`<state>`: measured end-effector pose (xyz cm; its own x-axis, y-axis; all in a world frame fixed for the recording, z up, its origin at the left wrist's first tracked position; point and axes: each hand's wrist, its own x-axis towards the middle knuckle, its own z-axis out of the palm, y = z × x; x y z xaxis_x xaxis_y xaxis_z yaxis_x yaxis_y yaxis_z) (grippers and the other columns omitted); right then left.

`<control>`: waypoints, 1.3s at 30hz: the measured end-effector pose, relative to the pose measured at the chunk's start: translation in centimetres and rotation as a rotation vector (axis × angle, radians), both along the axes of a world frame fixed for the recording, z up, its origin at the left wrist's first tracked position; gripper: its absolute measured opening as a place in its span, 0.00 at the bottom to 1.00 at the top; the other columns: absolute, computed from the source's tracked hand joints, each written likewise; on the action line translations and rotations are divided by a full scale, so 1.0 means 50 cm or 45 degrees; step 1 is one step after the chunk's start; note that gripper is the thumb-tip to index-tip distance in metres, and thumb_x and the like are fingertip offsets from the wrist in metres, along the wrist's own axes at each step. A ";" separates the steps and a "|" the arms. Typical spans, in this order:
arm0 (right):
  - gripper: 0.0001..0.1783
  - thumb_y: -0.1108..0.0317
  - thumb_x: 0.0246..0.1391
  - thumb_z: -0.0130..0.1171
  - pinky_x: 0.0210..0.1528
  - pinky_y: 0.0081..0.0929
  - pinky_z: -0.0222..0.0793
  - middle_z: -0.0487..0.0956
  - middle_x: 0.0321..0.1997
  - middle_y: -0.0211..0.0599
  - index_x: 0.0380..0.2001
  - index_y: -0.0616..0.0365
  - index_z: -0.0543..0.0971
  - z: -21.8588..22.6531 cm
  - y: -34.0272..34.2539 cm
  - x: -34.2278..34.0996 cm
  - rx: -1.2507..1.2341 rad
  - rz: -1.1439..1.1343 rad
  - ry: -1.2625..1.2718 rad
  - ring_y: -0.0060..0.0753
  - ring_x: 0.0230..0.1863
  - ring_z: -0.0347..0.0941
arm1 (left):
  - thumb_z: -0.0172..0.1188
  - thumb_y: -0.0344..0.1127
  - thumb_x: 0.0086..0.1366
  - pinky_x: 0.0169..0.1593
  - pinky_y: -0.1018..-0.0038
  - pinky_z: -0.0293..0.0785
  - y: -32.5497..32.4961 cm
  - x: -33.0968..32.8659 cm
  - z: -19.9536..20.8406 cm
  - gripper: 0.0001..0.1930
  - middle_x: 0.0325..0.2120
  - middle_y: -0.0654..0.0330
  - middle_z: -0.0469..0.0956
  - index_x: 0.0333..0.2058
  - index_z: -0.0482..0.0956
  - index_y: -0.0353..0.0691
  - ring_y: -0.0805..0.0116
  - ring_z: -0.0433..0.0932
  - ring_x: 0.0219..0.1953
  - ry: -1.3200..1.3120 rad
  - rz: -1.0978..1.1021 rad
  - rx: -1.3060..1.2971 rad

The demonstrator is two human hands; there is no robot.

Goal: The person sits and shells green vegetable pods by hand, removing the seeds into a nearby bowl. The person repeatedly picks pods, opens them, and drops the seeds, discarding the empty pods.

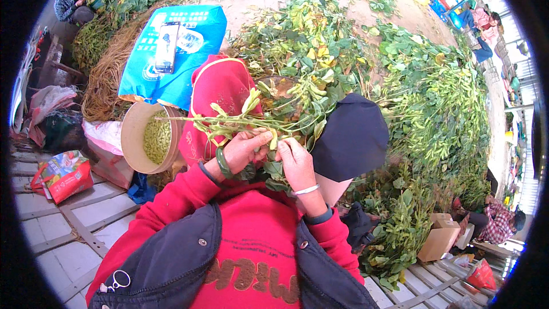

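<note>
A leafy bean stalk (240,119) with green pods lies across my lap, its bare end pointing left. My left hand (250,146), with a dark green bangle at the wrist, is closed in a pinch at the stalk's underside. Close beside it my right hand (293,160), wearing a pale bracelet, pinches a yellowish-green bean pod (273,139) between the two hands. Left of my knee stands a beige bucket (130,137) with shelled green beans (157,137) inside. More leaves hang under my fingers and partly hide the lap.
A blue sack (137,74) with a phone (167,48) on it lies ahead to the left. Bean plants (434,97) are heaped ahead and right. A red bag (63,177) sits at left, a cardboard box (439,237) at right. Other people (497,220) sit around the edges.
</note>
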<state>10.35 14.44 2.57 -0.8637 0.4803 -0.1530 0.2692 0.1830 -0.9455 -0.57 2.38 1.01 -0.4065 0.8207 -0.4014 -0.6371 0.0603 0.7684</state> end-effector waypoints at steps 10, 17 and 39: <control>0.07 0.76 0.54 0.49 0.37 0.18 0.67 0.72 0.34 0.35 0.38 0.63 0.68 -0.003 -0.009 -0.002 -0.108 -0.212 0.136 0.22 0.30 0.70 | 0.51 0.38 0.63 0.20 0.85 0.60 -0.059 -0.002 0.044 0.13 0.21 0.66 0.73 0.40 0.73 0.34 0.82 0.65 0.17 0.164 -0.076 -0.411; 0.06 0.71 0.54 0.54 0.32 0.20 0.65 0.74 0.24 0.32 0.34 0.61 0.70 0.019 -0.002 0.000 0.002 -0.238 0.125 0.21 0.28 0.70 | 0.51 0.35 0.63 0.21 0.85 0.60 -0.063 0.036 0.084 0.10 0.17 0.68 0.70 0.37 0.74 0.33 0.84 0.66 0.18 0.787 0.428 -0.457; 0.09 0.70 0.55 0.40 0.29 0.42 0.66 0.73 0.21 0.50 0.37 0.63 0.64 -0.020 -0.038 0.023 -0.137 0.303 -0.114 0.53 0.26 0.72 | 0.53 0.35 0.62 0.17 0.84 0.48 -0.014 0.044 0.001 0.08 0.14 0.72 0.65 0.25 0.73 0.40 0.85 0.55 0.13 0.027 0.230 -0.095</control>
